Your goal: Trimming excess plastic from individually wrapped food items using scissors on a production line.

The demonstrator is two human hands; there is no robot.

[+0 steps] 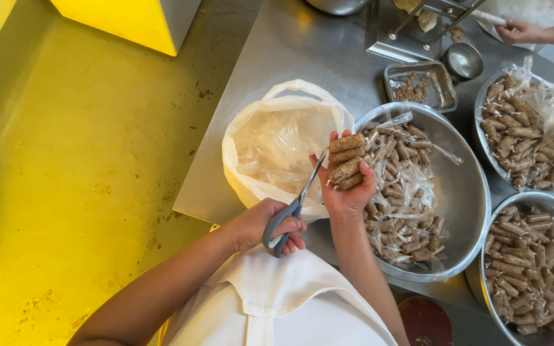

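Observation:
My left hand (pixel 270 225) grips grey-handled scissors (pixel 295 208), whose blades point up toward a small stack of brown rolls wrapped in clear film (pixel 346 160). My right hand (pixel 349 191) holds that stack upright between the white plastic bag (pixel 251 138) and a large steel bowl (pixel 466 186). The scissor tips sit just left of the stack, over the bag's rim. The bag holds clear film scraps. Many more wrapped rolls (pixel 402 192) lie in the bowl.
Two more steel bowls of rolls (pixel 533 263) (pixel 520 131) stand at the right. A small metal tray (pixel 440 86), a cup (pixel 464 61) and a rack are at the back. Another person's hand (pixel 520 31) is at the top right. Yellow floor lies left of the steel table edge (pixel 190 192).

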